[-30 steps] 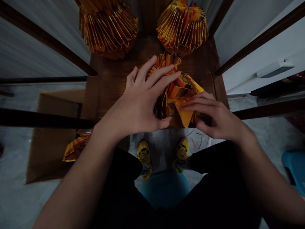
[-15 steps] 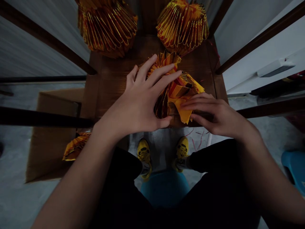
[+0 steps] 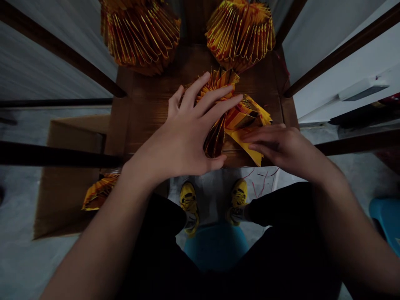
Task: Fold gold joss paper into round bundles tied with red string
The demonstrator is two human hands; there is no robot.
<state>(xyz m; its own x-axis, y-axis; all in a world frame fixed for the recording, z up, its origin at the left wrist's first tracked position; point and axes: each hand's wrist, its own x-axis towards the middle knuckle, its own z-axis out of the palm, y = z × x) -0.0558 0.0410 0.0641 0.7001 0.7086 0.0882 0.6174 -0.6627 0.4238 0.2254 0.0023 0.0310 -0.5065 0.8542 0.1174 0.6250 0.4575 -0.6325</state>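
Forearms come up from the bottom of the view over dark-clothed knees, a blue stool (image 3: pixel 215 246) and two yellow shoes (image 3: pixel 189 204) on the floor. The left hand (image 3: pixel 184 137) lies palm down with its fingers spread wide and nearly straight. Its thumb is tucked in at the near table edge, so the hand is clamped around a pleated paper bundle (image 3: pixel 228 114) of gold and red. The right hand (image 3: pixel 281 148) is flat and apart from the left, fingers together and pointing left, pressing on a loose yellow sheet (image 3: pixel 253 156). Its thumb is hidden.

Compared with half a second ago, the right hand has slid a little to the right. More of the yellow sheet now shows as a long point beneath its fingertips. The left hand has crept slightly farther forward over the pleats.

The bundle sits on the near half of the brown wooden table (image 3: pixel 146 104), under and just beyond the left fingers, and the sheet trails from it to the right hand. A cardboard box (image 3: pixel 68 166) with more gold paper (image 3: pixel 98 193) stands low on the left. At the far table edge are two finished fans, the left fan (image 3: pixel 140 33) and the right fan (image 3: pixel 240 33), set apart from each other.
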